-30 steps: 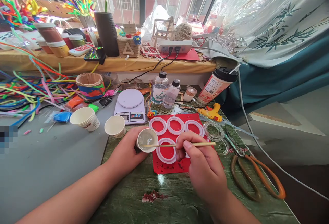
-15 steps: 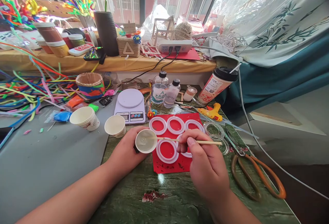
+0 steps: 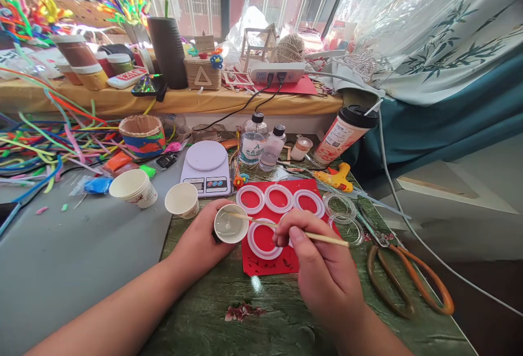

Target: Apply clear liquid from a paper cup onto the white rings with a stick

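Observation:
A paper cup (image 3: 231, 238) with clear, bubbly liquid in it is tilted toward me, and my left hand (image 3: 202, 233) is wrapped round it. Between the fingertips of my right hand (image 3: 322, 263) is a thin wooden stick (image 3: 327, 238); its far tip dips into the cup. White ring-shaped moulds (image 3: 265, 255) lie on a red sheet (image 3: 272, 268) behind and under my right hand, which hides part of them. Left of the held cup stands another paper cup (image 3: 182, 201). Behind it sits a white kitchen scale (image 3: 206, 157).
Two clear bottles with black caps (image 3: 251, 143) stand behind the moulds. To the right lie clear rings (image 3: 345, 228), a yellow glue gun (image 3: 337, 177) and large scissors (image 3: 402, 280). Stacked paper cups (image 3: 134, 188) and a drink cup (image 3: 343, 135) flank the work area.
My right hand has moved slightly left and down, and the stick now slants with its near end lower. My left hand keeps the cup almost in place.

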{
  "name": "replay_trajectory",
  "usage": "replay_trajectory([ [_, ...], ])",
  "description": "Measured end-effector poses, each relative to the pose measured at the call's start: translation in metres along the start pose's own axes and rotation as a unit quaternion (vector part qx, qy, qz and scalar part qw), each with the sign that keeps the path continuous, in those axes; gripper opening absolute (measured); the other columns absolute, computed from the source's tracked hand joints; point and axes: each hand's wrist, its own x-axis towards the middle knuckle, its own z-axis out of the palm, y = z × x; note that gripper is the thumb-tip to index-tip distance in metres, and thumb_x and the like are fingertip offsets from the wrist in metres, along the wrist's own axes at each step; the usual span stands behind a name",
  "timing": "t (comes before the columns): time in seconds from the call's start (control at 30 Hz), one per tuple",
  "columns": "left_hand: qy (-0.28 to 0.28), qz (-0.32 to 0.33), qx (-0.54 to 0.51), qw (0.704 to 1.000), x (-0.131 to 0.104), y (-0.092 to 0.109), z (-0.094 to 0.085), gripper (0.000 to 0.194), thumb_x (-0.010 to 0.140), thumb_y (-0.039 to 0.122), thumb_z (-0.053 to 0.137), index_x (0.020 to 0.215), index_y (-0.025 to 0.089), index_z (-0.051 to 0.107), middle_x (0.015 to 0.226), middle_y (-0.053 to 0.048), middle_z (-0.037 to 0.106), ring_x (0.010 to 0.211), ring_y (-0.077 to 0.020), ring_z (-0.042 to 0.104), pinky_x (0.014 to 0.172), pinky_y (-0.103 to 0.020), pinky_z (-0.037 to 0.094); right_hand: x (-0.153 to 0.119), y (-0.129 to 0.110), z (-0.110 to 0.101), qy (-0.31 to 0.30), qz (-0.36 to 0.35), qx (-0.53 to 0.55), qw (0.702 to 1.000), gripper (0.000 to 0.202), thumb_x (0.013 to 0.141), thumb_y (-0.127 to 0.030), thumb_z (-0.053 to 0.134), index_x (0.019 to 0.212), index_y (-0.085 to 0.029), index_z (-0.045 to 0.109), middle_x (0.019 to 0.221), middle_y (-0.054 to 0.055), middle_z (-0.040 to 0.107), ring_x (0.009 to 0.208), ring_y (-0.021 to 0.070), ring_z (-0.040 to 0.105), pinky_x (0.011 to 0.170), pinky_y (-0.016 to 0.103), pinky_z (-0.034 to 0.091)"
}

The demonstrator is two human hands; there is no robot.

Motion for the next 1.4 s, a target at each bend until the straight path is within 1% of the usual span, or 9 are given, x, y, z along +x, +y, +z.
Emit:
replay_trajectory([
  [0.23, -0.009, 0.005, 0.002, 1.000, 0.0008, 0.0007, -0.0003, 0.047, 0.090, 0.024, 0.078, 0.135, 0.027, 0.063, 0.137, -0.009, 0.076, 0.127, -0.0299, 0.073, 0.113, -0.049, 0.060, 0.0015, 0.0000, -0.0001, -0.007, 0.000, 0.008, 1.000, 0.026, 0.112, -0.021, 0.051, 0.095, -0.024, 0.071, 0.081, 0.001, 0.066, 0.074, 0.0190, 0.060, 0.067, 0.032, 0.049],
  [0.37, -0.006, 0.013, 0.007, 1.000, 0.0011, 0.0006, 0.0001, 0.048, 0.089, 0.024, 0.079, 0.134, 0.027, 0.064, 0.136, -0.009, 0.077, 0.126, -0.0309, 0.074, 0.112, -0.049, 0.061, 0.0005, 0.0007, 0.0009, 0.025, -0.007, -0.006, 1.000, 0.026, 0.112, -0.022, 0.050, 0.100, -0.025, 0.073, 0.085, 0.002, 0.068, 0.076, 0.0197, 0.062, 0.069, 0.032, 0.050],
  [0.43, -0.003, 0.019, 0.011, 1.000, 0.0011, 0.0002, 0.0002, 0.047, 0.088, 0.022, 0.079, 0.133, 0.027, 0.064, 0.134, -0.009, 0.078, 0.124, -0.0306, 0.075, 0.110, -0.048, 0.062, -0.0003, 0.0012, 0.0012, -0.007, -0.002, 0.004, 1.000, 0.027, 0.112, -0.023, 0.051, 0.096, -0.024, 0.072, 0.081, 0.001, 0.066, 0.073, 0.0189, 0.061, 0.067, 0.031, 0.049],
  [0.57, 0.000, 0.020, 0.020, 1.000, 0.0012, 0.0000, -0.0001, 0.049, 0.087, 0.020, 0.078, 0.133, 0.027, 0.064, 0.133, -0.008, 0.078, 0.122, -0.0300, 0.077, 0.109, -0.046, 0.063, -0.0010, 0.0023, 0.0015, 0.026, 0.000, 0.012, 1.000, 0.026, 0.113, -0.023, 0.051, 0.099, -0.024, 0.073, 0.086, 0.003, 0.068, 0.075, 0.0194, 0.062, 0.067, 0.032, 0.050],
  [0.67, 0.007, 0.027, 0.028, 0.999, 0.0016, 0.0006, -0.0006, 0.053, 0.086, 0.021, 0.079, 0.137, 0.027, 0.063, 0.135, -0.009, 0.078, 0.124, -0.0311, 0.076, 0.110, -0.048, 0.063, -0.0004, 0.0022, 0.0018, 0.002, 0.009, 0.011, 1.000, 0.027, 0.113, -0.023, 0.051, 0.096, -0.024, 0.072, 0.081, 0.001, 0.066, 0.072, 0.0188, 0.061, 0.065, 0.031, 0.050],
  [0.77, 0.006, 0.037, 0.029, 0.999, 0.0019, 0.0009, -0.0008, 0.051, 0.087, 0.020, 0.077, 0.136, 0.026, 0.064, 0.137, -0.010, 0.078, 0.126, -0.0315, 0.076, 0.111, -0.049, 0.062, 0.0006, 0.0012, 0.0019, 0.028, -0.003, -0.001, 1.000, 0.026, 0.113, -0.022, 0.051, 0.099, -0.026, 0.072, 0.084, 0.000, 0.067, 0.074, 0.0181, 0.061, 0.066, 0.030, 0.049],
  [0.87, -0.001, 0.036, 0.025, 0.999, 0.0016, 0.0002, -0.0004, 0.051, 0.087, 0.019, 0.076, 0.136, 0.027, 0.064, 0.137, -0.010, 0.077, 0.126, -0.0313, 0.075, 0.112, -0.050, 0.062, 0.0011, 0.0006, 0.0016, 0.000, -0.006, 0.003, 1.000, 0.026, 0.113, -0.021, 0.051, 0.098, -0.026, 0.071, 0.082, -0.001, 0.066, 0.073, 0.0174, 0.061, 0.067, 0.030, 0.049],
  [1.13, -0.012, 0.026, 0.018, 0.999, 0.0012, -0.0005, -0.0004, 0.049, 0.088, 0.019, 0.075, 0.135, 0.027, 0.065, 0.137, -0.009, 0.077, 0.128, -0.0315, 0.073, 0.112, -0.050, 0.060, -0.0003, 0.0029, 0.0015, 0.021, -0.001, 0.004, 1.000, 0.027, 0.113, -0.021, 0.050, 0.098, -0.025, 0.071, 0.085, 0.001, 0.066, 0.074, 0.0185, 0.060, 0.066, 0.031, 0.049],
  [1.4, -0.011, 0.033, 0.015, 0.999, 0.0026, -0.0003, -0.0010, 0.048, 0.088, 0.019, 0.074, 0.134, 0.028, 0.065, 0.136, -0.008, 0.077, 0.126, -0.0307, 0.074, 0.113, -0.050, 0.060, 0.0005, 0.0015, 0.0003, 0.014, 0.005, 0.003, 1.000, 0.028, 0.113, -0.023, 0.050, 0.096, -0.025, 0.072, 0.084, 0.001, 0.067, 0.075, 0.0193, 0.062, 0.068, 0.031, 0.051],
])
